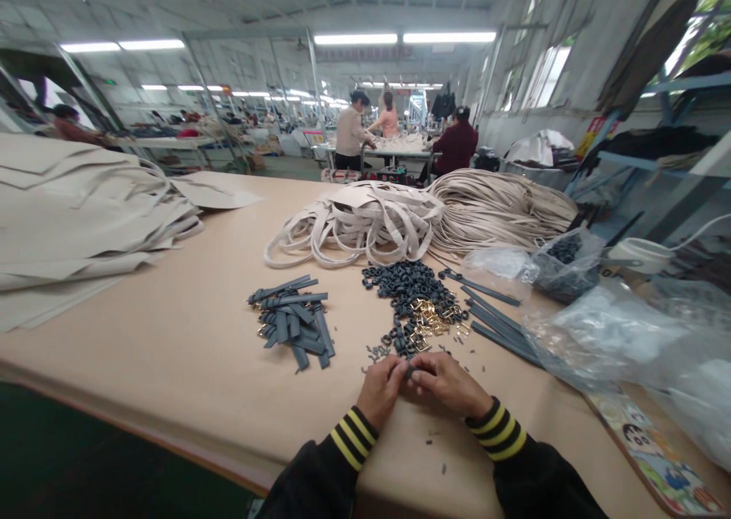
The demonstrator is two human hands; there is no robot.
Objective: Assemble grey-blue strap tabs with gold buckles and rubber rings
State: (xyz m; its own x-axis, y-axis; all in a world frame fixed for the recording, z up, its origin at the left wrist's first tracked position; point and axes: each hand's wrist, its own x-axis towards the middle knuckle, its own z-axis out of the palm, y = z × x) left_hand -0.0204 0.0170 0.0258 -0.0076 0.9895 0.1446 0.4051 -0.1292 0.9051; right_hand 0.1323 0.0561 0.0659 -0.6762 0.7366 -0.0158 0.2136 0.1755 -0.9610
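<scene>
My left hand (381, 388) and my right hand (448, 382) rest close together on the tan table (188, 367), fingertips pinched around a small dark piece (409, 369) between them. Just beyond the hands lies a heap of dark grey rings (412, 284) mixed with small gold metal buckles (431, 319). To the left sits a pile of short dark grey straps (295, 323) with gold fittings. Long dark grey strips (496, 323) lie to the right of the heap. Both sleeves are black with yellow-striped cuffs.
Beige straps (354, 226) and a coil of beige cord (502, 207) lie further back. Stacked beige fabric sheets (74, 214) fill the left. Clear plastic bags (605, 329) crowd the right edge. Several people (454, 146) work at a far table.
</scene>
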